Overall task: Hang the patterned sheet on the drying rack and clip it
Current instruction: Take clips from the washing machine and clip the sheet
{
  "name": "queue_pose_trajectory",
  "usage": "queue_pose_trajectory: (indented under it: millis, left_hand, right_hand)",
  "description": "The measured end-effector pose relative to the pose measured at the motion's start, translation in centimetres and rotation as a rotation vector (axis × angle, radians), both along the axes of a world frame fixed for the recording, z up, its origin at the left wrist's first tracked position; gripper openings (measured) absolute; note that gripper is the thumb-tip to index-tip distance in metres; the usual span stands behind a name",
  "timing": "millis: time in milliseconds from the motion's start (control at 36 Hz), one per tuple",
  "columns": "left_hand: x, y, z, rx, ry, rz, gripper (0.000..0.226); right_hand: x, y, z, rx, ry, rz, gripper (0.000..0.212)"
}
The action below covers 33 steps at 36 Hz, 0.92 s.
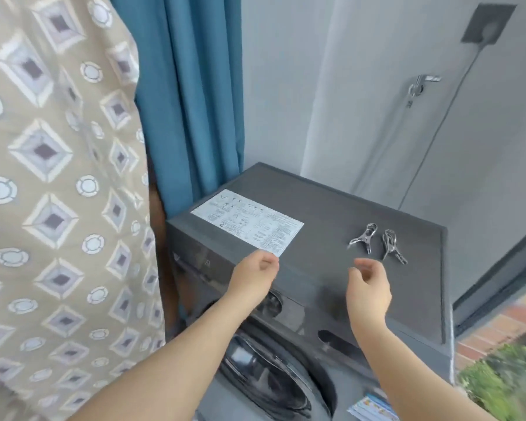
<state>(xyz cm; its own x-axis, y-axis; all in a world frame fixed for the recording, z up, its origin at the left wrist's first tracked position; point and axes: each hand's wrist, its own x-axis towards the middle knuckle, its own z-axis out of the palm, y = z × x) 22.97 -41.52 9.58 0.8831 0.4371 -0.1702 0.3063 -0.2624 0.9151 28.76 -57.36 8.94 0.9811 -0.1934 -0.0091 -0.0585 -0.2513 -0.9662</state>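
Note:
The patterned sheet (58,192), beige with grey diamonds and white rings, hangs down the whole left side; whatever holds it up is out of frame. Two metal clips (377,243) lie side by side on the top of the dark grey washing machine (331,268). My right hand (369,284) hovers just short of the clips, fingers loosely curled and holding nothing. My left hand (252,276) floats over the machine's front edge by the white label (246,221), fingers loosely curled, empty.
A blue curtain (195,101) hangs between the sheet and the machine. Behind are a grey wall with a tap (421,83) and a cable. Brick paving and greenery (504,381) show at the lower right.

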Motion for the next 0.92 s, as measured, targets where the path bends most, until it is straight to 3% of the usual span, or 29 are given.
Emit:
queue_pose_trajectory:
  millis: [139,278,333,444,611,917]
  left_hand:
    - [3.3,-2.4,-0.8,0.055,0.069,-0.036,0.017]
    - [6.2,-3.0,-1.2,0.028,0.147,0.049,0.014]
    - [6.9,-2.7,-1.2,0.045,0.176,0.053,0.010]
    - [7.6,-2.1,-1.6,0.060,0.199,0.019,0.023]
    - [7.1,-1.8,-1.9,0.018,0.167,0.035,0.013]
    - [6.1,-1.7,-1.9,-0.025,0.140,0.012,0.016]
  right_hand:
    - [3.2,-3.4,-1.9,-0.447,-0.171,-0.143,0.030]
    - [6.1,-4.6,-3.1,-0.776,-0.112,-0.009,0.053]
    - [7.4,-4.6,-3.4,-0.900,-0.111,0.057,0.054]
    - [9.6,-4.2,-3.6,-1.072,-0.052,0.173,0.053]
    - [10.5,-4.2,-3.8,-1.095,0.011,0.278,0.036]
    - [9.6,-4.2,-4.2,-1.092,-0.150,0.352,0.030]
